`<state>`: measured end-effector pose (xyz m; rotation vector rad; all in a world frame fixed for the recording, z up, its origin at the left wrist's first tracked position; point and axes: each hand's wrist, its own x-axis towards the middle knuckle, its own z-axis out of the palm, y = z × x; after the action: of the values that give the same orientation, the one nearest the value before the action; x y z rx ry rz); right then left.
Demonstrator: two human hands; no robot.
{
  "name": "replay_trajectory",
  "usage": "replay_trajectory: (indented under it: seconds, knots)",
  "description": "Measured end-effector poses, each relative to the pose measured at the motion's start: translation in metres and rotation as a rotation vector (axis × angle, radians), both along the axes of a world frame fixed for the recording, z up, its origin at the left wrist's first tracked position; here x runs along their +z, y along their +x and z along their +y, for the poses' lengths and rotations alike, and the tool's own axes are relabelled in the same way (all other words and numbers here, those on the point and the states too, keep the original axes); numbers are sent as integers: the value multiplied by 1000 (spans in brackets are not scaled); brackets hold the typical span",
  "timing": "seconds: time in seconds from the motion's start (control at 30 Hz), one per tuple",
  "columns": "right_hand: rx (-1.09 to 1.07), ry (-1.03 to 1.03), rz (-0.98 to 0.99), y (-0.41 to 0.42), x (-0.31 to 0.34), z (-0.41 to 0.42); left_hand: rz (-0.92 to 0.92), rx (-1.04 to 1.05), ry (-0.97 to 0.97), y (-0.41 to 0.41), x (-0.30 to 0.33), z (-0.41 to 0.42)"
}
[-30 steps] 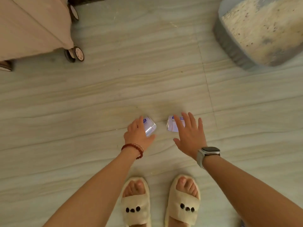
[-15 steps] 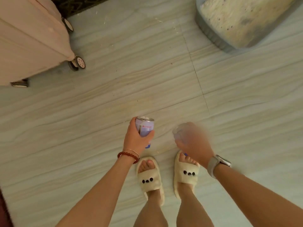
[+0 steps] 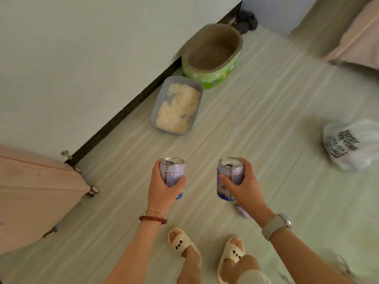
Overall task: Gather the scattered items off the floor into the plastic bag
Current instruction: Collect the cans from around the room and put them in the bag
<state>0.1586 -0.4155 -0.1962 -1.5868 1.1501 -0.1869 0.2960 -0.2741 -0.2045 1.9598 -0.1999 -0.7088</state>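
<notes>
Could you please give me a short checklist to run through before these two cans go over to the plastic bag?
1. Left hand grips the left can upright: ok.
2. Right hand grips the right can upright: ok.
3. Plastic bag in view, on the floor to the right: ok.
4. Bag mouth open enough to take a can: cannot tell, it looks crumpled.
5. Floor between the feet and the bag free of obstacles: ok.
6. Nothing left to gather: not ok, a small pale object lies below the right hand.
</notes>
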Motion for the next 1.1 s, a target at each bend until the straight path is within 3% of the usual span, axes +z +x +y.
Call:
replay_trajectory:
  seconds: [0.27,0.6,0.87,1.1]
  knots:
    - [-359,-62,-148,-163,84,-105,-107,-421,-143,-115,82,-170]
    - [-748,-68,-176,-398,110,-250,-5,-685,-172,-322,105,-373]
    - [-917,-81,-156,-461,98,-360,23,-863,-169,-381,102,-526]
    - [-1068,-50,-115,-478,54,-516,87,-1001,-132,-401,53,-717]
